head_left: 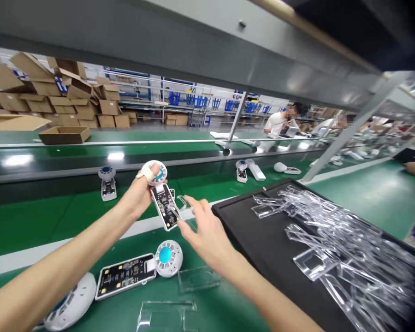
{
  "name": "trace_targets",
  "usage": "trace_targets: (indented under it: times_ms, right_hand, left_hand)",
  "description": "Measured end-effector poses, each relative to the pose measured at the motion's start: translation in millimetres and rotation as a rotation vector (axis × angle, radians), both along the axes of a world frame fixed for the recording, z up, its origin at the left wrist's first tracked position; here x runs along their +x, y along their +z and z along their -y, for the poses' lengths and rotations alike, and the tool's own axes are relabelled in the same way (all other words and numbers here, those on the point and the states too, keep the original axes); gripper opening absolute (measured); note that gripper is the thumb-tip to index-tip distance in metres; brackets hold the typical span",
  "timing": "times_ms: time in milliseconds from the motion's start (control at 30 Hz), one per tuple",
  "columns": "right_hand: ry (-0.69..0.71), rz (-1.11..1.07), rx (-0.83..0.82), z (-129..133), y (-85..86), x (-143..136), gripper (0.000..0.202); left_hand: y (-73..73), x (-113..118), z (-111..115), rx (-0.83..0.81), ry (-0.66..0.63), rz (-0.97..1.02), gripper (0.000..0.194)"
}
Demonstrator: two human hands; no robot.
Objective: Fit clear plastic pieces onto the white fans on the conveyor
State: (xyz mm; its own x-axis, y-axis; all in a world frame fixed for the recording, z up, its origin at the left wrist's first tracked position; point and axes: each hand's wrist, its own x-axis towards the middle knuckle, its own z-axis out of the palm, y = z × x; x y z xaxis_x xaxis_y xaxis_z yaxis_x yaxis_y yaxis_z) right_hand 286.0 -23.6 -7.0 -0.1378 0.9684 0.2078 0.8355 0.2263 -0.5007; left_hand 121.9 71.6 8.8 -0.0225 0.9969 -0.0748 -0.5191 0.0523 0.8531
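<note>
My left hand [141,189] is wrapped round a white device [165,207] with a round fan head and an exposed black circuit board, tilted over the green work surface. Against the board's right side, my right hand [204,226] pinches a clear plastic cover [185,210] between thumb and fingers. Below lies a second white device [127,275] with its board facing up and a blue-centred head. Two clear covers, one [198,279] under my right hand and another [168,316] at the bottom edge, rest on the green surface. A further white head [72,304] is partly hidden by my left forearm.
A black tray [249,230] heaped with clear covers [332,235] stands at the right. More devices lie on the green conveyor [69,216] beyond. A grey metal shelf [159,41] hangs overhead. Two people sit at the far line.
</note>
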Motion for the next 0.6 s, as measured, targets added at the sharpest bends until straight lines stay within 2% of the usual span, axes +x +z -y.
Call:
trace_targets:
  times_ms: [100,200,333,433,500,600]
  right_hand:
    - [-0.065,0.008,0.056,-28.4,0.7,-36.1,0.057]
    - [-0.121,0.066,0.046,-36.4,-2.3,-59.9,0.058]
    - [-0.145,0.13,0.112,-36.8,-11.8,-66.8,0.062]
    - [-0.052,0.04,0.028,-37.5,-18.2,-56.9,0.064]
    - [0.026,-0.033,0.042,-38.5,-19.5,-46.9,0.063]
    - [0.098,-0.1,0.153,-42.5,-18.1,-34.5,0.061]
  left_hand:
    - [-2.0,7.3,5.4,0.035,0.011,0.001,0.048]
    - [-3.6,8.0,6.6,0.077,0.039,-0.034,0.054]
    - [1.5,1.2,5.7,0.089,0.102,-0.025,0.058]
    - [7.0,-5.1,7.3,0.156,0.113,0.014,0.056]
    - [6.4,-8.9,8.1,0.182,0.036,0.022,0.055]
    - [-1.9,-11.7,6.6,0.074,-0.194,-0.11,0.05]
